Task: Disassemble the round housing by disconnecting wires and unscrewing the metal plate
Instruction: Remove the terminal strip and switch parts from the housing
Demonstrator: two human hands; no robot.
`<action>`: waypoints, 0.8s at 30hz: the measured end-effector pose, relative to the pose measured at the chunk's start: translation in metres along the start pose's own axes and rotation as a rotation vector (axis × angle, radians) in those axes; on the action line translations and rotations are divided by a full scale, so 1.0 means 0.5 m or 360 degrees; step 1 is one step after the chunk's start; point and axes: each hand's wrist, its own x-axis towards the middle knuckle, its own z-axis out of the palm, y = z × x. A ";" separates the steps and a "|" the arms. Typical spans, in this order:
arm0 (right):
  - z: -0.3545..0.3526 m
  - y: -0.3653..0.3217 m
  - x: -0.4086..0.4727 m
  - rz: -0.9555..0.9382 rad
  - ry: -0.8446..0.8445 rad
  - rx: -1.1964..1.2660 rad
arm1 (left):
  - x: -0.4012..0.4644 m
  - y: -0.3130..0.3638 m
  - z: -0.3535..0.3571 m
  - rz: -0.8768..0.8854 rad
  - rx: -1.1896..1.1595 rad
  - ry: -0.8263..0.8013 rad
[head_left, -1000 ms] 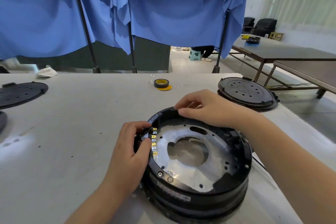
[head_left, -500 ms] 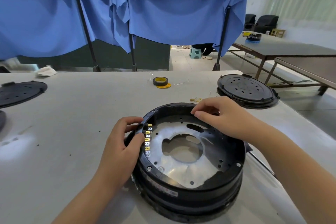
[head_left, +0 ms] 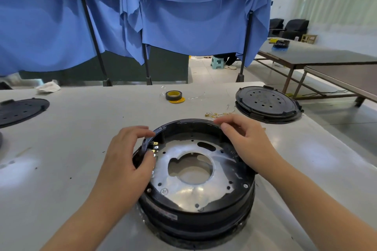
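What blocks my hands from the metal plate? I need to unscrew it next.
Nothing visible does. The metal plate lies open inside the round housing; the left hand and right hand are at its rim, with no tool in view.
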 end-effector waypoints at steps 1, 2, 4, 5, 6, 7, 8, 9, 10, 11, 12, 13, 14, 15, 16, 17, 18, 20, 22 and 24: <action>-0.003 0.002 -0.006 -0.0007 -0.0051 -0.0057 | 0.000 0.016 0.001 0.0013 -0.0019 -0.0051; -0.005 0.004 -0.012 -0.0017 -0.0118 -0.0128 | 0.000 0.031 0.006 -0.0008 -0.0060 -0.0129; -0.012 0.010 -0.027 -0.0028 -0.0253 -0.0236 | 0.002 0.058 0.020 -0.0115 -0.0196 -0.0305; -0.015 0.013 -0.035 -0.0024 -0.0303 -0.0255 | 0.006 0.070 0.029 -0.0189 -0.0289 -0.0377; -0.018 0.017 -0.044 -0.0017 -0.0336 -0.0258 | 0.012 0.081 0.039 -0.0270 -0.0377 -0.0436; -0.021 0.020 -0.052 -0.0007 -0.0354 -0.0251 | 0.018 0.091 0.049 -0.0335 -0.0422 -0.0487; -0.024 0.023 -0.059 0.0003 -0.0362 -0.0241 | 0.026 0.100 0.059 -0.0375 -0.0422 -0.0534; -0.026 0.025 -0.066 0.0004 -0.0367 -0.0236 | 0.035 0.108 0.070 -0.0399 -0.0411 -0.0586; -0.029 0.026 -0.072 -0.0006 -0.0372 -0.0240 | 0.045 0.118 0.084 -0.0427 -0.0419 -0.0646; -0.032 0.027 -0.077 -0.0021 -0.0377 -0.0256 | 0.054 0.128 0.098 -0.0479 -0.0451 -0.0704; -0.035 0.028 -0.081 -0.0033 -0.0380 -0.0284 | 0.065 0.138 0.113 -0.0571 -0.0504 -0.0760; -0.038 0.029 -0.083 -0.0042 -0.0381 -0.0317 | 0.075 0.147 0.128 -0.0697 -0.0561 -0.0827; -0.040 0.031 -0.085 -0.0050 -0.0383 -0.0347 | 0.085 0.155 0.139 -0.0838 -0.0620 -0.0925; -0.041 0.033 -0.086 -0.0056 -0.0382 -0.0367 | 0.093 0.162 0.148 -0.0968 -0.0670 -0.1057; -0.041 0.035 -0.087 -0.0060 -0.0375 -0.0375 | 0.100 0.165 0.154 -0.1064 -0.0712 -0.1202; -0.040 0.036 -0.088 -0.0062 -0.0363 -0.0374 | 0.106 0.166 0.160 -0.1125 -0.0763 -0.1331; -0.040 0.038 -0.088 -0.0061 -0.0350 -0.0367 | 0.111 0.166 0.163 -0.1160 -0.0813 -0.1430; -0.037 0.041 -0.089 -0.0047 -0.0329 -0.0355 | 0.119 0.165 0.172 -0.1190 -0.0854 -0.1570; -0.036 0.045 -0.090 -0.0031 -0.0314 -0.0352 | 0.129 0.169 0.181 -0.1202 -0.0807 -0.1643; -0.035 0.050 -0.089 0.0001 -0.0293 -0.0337 | 0.137 0.170 0.191 -0.1193 -0.0722 -0.1668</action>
